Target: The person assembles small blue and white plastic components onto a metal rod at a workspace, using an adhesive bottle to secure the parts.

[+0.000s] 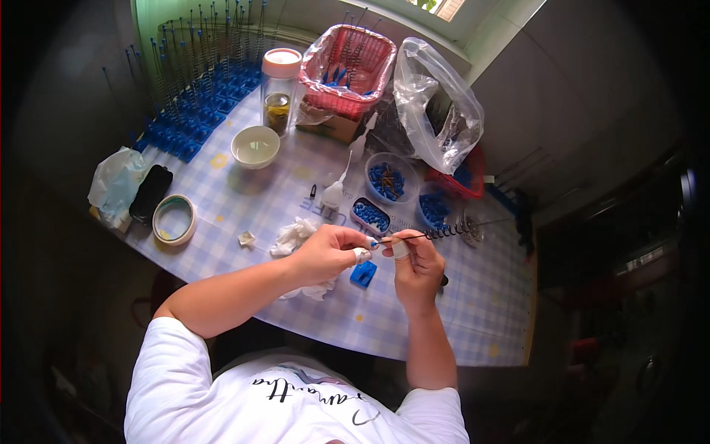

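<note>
Over the near middle of the table, my two hands meet at a thin dark rod with a spiral coil. My right hand pinches the rod near its left end, and the coiled part runs out to the right. A small blue tip shows at the fingertips of my left hand, which is closed on it. Whether tip and rod are joined cannot be made out. White wrapping covers some fingertips on both hands. Just below the hands lies a blue block. Crumpled white tissue lies beside my left hand.
Small blue parts fill an oval tin, a round clear tub and another bowl. White dropper bottles, a white bowl, tape roll, jar and red basket stand around. Blue stands hold upright rods.
</note>
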Motion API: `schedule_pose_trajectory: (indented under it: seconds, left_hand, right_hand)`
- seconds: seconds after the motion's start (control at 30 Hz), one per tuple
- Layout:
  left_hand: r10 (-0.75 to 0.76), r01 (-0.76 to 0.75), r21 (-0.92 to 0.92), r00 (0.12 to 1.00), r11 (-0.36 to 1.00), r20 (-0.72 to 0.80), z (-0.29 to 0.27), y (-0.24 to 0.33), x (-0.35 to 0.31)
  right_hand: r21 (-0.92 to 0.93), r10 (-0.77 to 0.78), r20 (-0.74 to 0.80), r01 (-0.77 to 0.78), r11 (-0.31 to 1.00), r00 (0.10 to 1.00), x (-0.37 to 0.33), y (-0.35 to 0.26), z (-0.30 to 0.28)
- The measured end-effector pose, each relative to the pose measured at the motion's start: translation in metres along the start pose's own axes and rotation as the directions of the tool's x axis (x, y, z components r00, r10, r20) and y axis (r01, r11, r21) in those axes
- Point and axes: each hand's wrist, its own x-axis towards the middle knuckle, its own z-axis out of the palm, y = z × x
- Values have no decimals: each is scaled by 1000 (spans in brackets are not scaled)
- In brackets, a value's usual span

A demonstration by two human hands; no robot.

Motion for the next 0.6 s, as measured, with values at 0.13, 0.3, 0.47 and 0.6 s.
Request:
schedule_pose_trajectory:
  seconds: [0.13,0.3,0.47,0.6]
  left_hand:
    - [-6,5,-34,1000,999,-12,0,-2,0]
    - [-17,16,-33,1000,999,-1,0,-3,1]
    - [-29,29,-28,999,999,-15,0,-2,1]
    - [-33,32,-62,999,998,-8,0,-2,0]
  right_hand:
    - [28,35,9,-36,999,999,0,0,0]
    - [70,60,13,-61,996,998,1,0,-2]
    - [90,44,20,-45,995,999,2,-1,-1]
    - [89,59,16,-61,994,998,3,-4,-2]
